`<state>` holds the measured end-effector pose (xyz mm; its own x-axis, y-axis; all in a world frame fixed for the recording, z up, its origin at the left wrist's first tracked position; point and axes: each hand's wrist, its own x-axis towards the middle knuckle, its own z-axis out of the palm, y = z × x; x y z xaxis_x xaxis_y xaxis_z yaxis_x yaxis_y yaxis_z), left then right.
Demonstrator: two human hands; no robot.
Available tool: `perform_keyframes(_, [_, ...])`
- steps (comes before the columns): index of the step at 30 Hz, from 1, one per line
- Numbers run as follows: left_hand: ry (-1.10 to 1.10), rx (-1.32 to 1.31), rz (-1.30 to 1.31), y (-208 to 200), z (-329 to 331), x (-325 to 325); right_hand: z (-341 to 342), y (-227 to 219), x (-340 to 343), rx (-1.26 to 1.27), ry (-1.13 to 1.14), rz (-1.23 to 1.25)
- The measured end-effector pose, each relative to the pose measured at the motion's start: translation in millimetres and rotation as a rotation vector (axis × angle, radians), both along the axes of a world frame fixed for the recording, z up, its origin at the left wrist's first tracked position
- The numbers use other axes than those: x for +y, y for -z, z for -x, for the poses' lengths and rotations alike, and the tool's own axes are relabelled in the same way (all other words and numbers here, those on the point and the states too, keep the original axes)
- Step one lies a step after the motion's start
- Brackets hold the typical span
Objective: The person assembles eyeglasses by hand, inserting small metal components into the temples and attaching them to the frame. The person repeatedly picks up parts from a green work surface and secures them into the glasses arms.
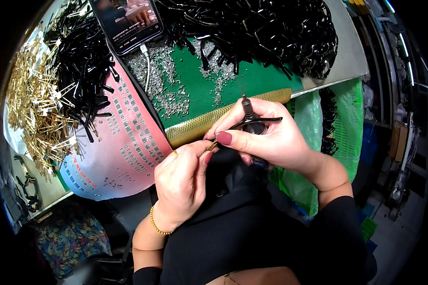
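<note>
Pinching a small gold piece (212,145) in left hand (180,173), thumb against fingertips, just below the gold strip (190,130). Meeting it there with thumb and fingertips of right hand (285,137), also closed round a dark tool (247,108), screwdriver-like, with a black stick (273,119) lying across. Cannot tell whether joined: gold piece and black stick, contact hidden by fingers.

Beyond the strip: loose silver bits (169,90) on green mat (204,114), phone (128,28) with white cable (147,69), big black pile (271,33). Left of the strip: printed sheet (133,135), gold heap (33,109). Right of the strip: green basket (349,123).

Could lose the gold piece, likeliest slip: tiny contact at the nails, right hand shared between tool and stick. Would probably drop below the strip onto dark clothing (252,213), hard to spot. Could also scatter silver bits beyond the strip if dipping the tool's thin tip, aimed that way. Might twist the stick out of line with uneven thumb pressure.
</note>
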<state>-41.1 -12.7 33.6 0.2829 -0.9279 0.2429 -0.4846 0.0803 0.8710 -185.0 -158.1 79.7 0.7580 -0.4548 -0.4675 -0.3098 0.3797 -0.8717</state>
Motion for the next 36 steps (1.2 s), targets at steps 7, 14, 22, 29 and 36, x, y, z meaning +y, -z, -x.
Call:
perform_keyframes(7, [-0.207, 0.29, -0.226, -8, -21, -9, 11, -9, -33, 0.346, -0.573, 1.302])
perform_keyframes(14, [-0.194, 0.375, -0.278, -11, -31, -20, 9, -3, -38, 0.382, -0.637, 1.376])
perform_keyframes(22, [-0.28, 0.481, -0.251, -2, -25, 5, 4, -2, -42, 0.37, -0.647, 1.34])
perform_keyframes(29, [-0.298, 0.492, -0.304, -3, -27, -1, -17, -18, -41, 0.351, -0.755, 0.966])
perform_keyframes(36, [-0.278, 0.294, -0.214, 5, -28, -1, -50, -34, -24, 0.297, -0.516, -0.117])
